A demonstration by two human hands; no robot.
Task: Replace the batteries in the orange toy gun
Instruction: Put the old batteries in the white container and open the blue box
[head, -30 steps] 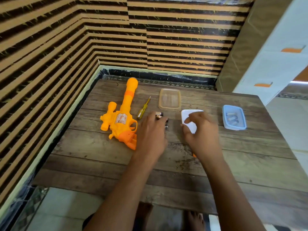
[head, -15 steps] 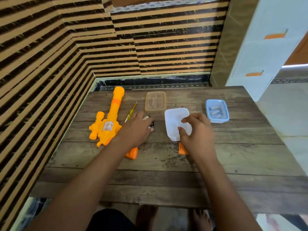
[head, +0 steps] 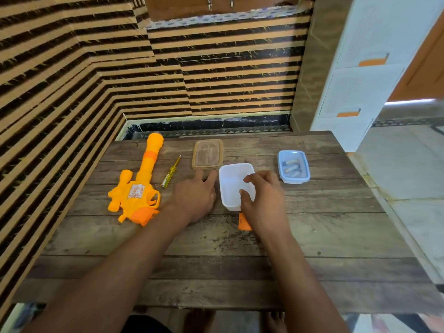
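The orange toy gun [head: 141,188] lies on its side at the left of the wooden table [head: 336,224], barrel pointing away from me. My left hand [head: 194,198] rests palm down just right of the gun's grip, with its fingers touching the white container [head: 231,181]. The loose batteries seen earlier are hidden under this hand. My right hand [head: 264,203] grips the container's near right corner, thumb inside the rim. An orange battery cover [head: 243,223] lies on the table below that hand. A blue container [head: 281,162] at the right holds several batteries [head: 292,168].
A yellow screwdriver [head: 171,171] lies between the gun's barrel and a brown-rimmed clear lid [head: 207,154] at the back. Striped walls close in the table's left and far sides. A white drawer unit [head: 355,92] stands at the back right.
My right hand has set the white container flat and slid it toward my left hand. My left hand has come to lie over the loose batteries, and my head has tilted up.
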